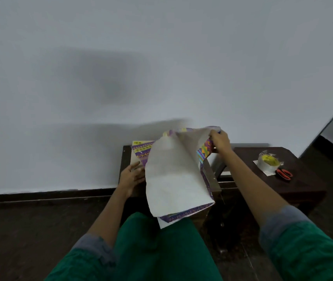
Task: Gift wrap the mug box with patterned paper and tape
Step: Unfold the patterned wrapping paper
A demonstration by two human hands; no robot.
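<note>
A sheet of patterned wrapping paper [173, 175], purple and yellow on its printed side and white on the back, drapes over a dark stool toward my lap. My right hand [220, 141] pinches its raised far edge and lifts it. My left hand [132, 176] lies with fingers spread at the paper's left edge. More patterned paper with a yellow price label [141, 151] lies flat at the back left. The mug box is hidden under the paper, if it is there. A roll of clear tape [267, 162] sits on the right table.
Red-handled scissors [284, 173] lie beside the tape on a second dark wooden table [303, 187] to the right. The dark stool [126, 159] stands against a white wall. My green-clothed knees [161, 250] are below it, over a dark floor.
</note>
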